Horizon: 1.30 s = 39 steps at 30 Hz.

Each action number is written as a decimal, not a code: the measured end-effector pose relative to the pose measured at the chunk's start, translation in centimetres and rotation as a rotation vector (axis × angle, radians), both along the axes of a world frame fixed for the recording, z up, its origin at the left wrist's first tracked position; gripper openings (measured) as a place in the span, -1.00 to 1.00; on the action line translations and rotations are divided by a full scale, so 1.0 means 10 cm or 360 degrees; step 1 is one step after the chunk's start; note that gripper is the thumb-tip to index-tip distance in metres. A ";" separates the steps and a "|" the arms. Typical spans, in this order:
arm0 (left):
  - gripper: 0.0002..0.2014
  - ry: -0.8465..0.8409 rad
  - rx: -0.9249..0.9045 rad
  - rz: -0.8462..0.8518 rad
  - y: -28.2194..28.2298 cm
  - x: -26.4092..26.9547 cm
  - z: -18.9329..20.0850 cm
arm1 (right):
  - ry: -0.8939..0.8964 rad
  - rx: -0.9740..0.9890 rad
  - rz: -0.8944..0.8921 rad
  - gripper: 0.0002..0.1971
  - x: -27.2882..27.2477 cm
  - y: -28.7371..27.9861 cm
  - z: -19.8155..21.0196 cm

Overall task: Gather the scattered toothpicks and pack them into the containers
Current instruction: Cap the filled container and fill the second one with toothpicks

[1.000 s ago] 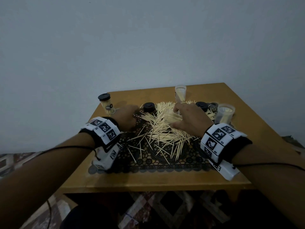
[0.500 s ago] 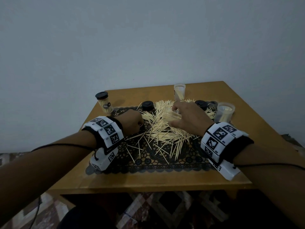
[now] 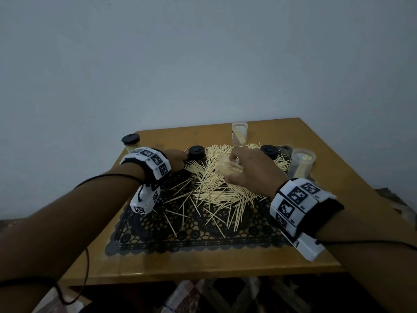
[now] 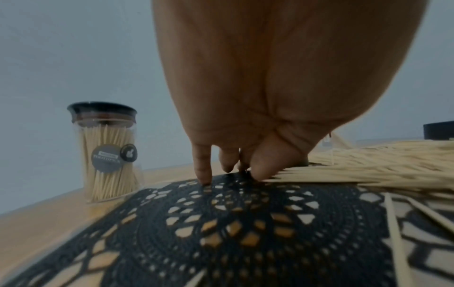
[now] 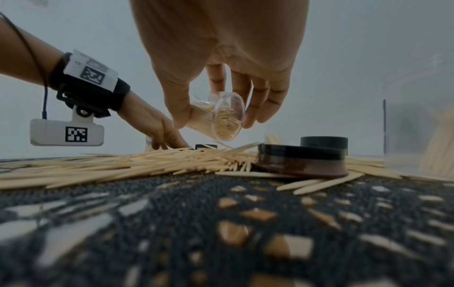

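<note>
The right hand [image 5: 221, 58] grasps a tilted clear toothpick container [image 5: 218, 118] above the toothpick pile [image 3: 216, 188]; the left hand [image 4: 270, 87], released, touches the black lace mat [image 4: 221, 223] with its fingertips [image 4: 203, 174].

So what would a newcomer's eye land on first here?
The heap of loose toothpicks sprawled over the black lace mat mid-table. Above it, the right hand holds a clear container tipped on its side, partly filled. At the far left corner stands a full, capped jar.
</note>
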State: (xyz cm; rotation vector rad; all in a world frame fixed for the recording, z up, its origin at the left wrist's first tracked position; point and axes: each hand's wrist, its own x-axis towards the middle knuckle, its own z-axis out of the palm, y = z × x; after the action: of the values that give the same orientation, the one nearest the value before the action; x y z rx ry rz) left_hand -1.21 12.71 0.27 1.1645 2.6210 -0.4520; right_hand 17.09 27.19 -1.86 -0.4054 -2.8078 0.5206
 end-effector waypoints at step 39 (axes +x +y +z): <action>-0.36 -0.0471 0.0379 -0.0015 -1.07 0.73 0.04 | 0.0030 -0.0021 0.0023 -0.52 0.03 -0.03 0.03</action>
State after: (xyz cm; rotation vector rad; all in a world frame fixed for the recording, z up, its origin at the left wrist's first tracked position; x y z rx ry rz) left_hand 6.10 1.99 0.65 1.2075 2.4570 0.0344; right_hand 17.41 26.94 -1.59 -0.3813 -2.7925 0.5433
